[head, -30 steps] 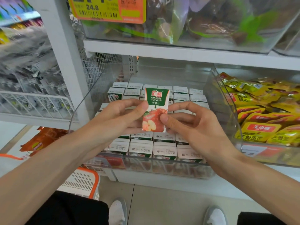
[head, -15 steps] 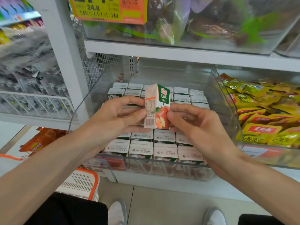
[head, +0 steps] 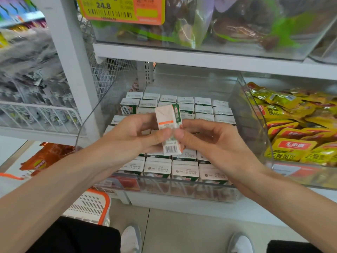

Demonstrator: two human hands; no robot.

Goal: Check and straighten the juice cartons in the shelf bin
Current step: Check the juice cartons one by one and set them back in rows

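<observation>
We hold one juice carton [head: 168, 126] between both hands, raised above the middle of the clear shelf bin [head: 182, 185] and apart from the stock below. The left hand [head: 133, 136] grips it from 9 o'clock, with the thumb pressed on the pale side panel and the fingers curled behind. The right hand [head: 211, 145] pinches it from 3 o'clock between thumb and forefinger, the other fingers loosely curled. The carton stands nearly upright. Its pale panel, with an orange stripe and a barcode at the lower end, faces us, and a green face shows along its right edge. In the bin, the stocked cartons [head: 185, 169] stand upright in tight rows running from the front wall at 6 o'clock to the back at 12 o'clock, white tops with printed codes facing up. At 3 o'clock of the bin, a neighbouring bin [head: 255, 110] holds yellow snack packets [head: 291, 139]. At 11 o'clock, a yellow-and-orange price label [head: 124, 10] hangs above. At 7 o'clock, a white basket [head: 91, 207] with an orange rim sits below.
</observation>
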